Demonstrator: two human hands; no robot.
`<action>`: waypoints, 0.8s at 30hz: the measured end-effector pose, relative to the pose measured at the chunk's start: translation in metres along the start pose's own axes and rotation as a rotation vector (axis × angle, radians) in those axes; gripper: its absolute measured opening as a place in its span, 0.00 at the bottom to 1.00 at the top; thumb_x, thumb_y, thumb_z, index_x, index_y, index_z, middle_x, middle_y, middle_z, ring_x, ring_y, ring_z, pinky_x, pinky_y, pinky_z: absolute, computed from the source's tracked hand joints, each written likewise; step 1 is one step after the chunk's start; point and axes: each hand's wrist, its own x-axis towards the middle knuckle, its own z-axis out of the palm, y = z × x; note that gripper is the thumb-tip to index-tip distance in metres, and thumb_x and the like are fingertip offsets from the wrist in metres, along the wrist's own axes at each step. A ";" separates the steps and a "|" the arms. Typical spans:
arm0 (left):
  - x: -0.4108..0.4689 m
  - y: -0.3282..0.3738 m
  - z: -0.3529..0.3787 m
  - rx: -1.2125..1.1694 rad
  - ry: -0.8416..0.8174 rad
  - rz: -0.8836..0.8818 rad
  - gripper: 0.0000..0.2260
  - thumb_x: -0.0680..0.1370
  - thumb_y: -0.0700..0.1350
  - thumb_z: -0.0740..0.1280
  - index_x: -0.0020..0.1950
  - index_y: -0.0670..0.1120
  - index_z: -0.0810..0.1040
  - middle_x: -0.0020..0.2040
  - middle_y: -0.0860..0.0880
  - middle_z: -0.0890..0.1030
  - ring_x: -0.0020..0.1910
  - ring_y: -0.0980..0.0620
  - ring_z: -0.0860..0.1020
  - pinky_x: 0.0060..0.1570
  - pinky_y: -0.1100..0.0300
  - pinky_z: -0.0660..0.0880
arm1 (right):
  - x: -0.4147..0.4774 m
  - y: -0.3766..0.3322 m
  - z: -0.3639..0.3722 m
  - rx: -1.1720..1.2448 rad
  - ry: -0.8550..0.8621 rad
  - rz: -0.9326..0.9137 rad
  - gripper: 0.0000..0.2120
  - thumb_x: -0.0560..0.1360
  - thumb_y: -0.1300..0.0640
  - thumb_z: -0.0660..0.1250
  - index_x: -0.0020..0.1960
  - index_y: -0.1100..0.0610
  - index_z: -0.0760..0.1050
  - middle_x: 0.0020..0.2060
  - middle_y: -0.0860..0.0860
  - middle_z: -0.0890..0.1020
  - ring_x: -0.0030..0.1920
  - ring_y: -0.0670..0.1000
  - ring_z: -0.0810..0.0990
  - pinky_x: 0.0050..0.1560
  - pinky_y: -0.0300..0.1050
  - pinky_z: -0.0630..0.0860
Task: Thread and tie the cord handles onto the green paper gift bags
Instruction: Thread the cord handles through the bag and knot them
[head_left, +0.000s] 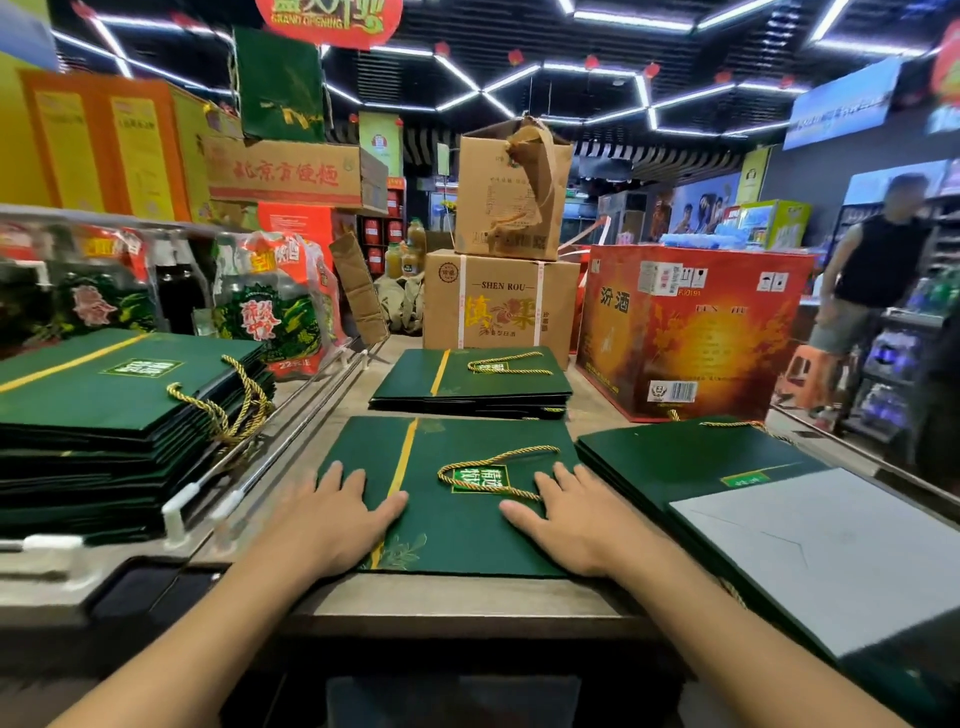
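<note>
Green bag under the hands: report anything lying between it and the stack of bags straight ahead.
Nothing visible does. The left hand and right hand rest flat on the green bag, and the stack lies just beyond its far edge, with nothing between them.

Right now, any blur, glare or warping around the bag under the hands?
Head view: the bag, its gold cord, the left hand and the right hand are sharp, evenly lit, no glare; the orange boxes far left and the person at right are blurred; straight edges bow near the borders.
</note>
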 end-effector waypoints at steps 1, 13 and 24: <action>-0.003 0.002 -0.002 -0.006 0.010 -0.001 0.46 0.73 0.76 0.39 0.82 0.49 0.54 0.83 0.45 0.53 0.82 0.44 0.49 0.78 0.44 0.51 | -0.003 0.000 -0.001 0.022 0.027 -0.001 0.42 0.79 0.27 0.43 0.84 0.54 0.51 0.83 0.56 0.51 0.83 0.58 0.47 0.82 0.55 0.47; -0.020 0.008 -0.005 -0.084 0.102 -0.053 0.48 0.71 0.78 0.42 0.80 0.48 0.62 0.80 0.45 0.62 0.79 0.43 0.58 0.76 0.44 0.59 | -0.040 0.017 -0.038 0.818 0.039 0.311 0.19 0.76 0.50 0.75 0.53 0.63 0.73 0.41 0.56 0.77 0.36 0.53 0.75 0.31 0.43 0.70; -0.037 -0.003 -0.021 -0.560 0.217 -0.114 0.41 0.69 0.73 0.65 0.74 0.48 0.65 0.69 0.46 0.75 0.68 0.42 0.72 0.64 0.44 0.74 | -0.046 0.036 -0.002 1.327 0.216 -0.111 0.10 0.80 0.61 0.70 0.60 0.58 0.73 0.48 0.60 0.85 0.27 0.59 0.76 0.24 0.46 0.71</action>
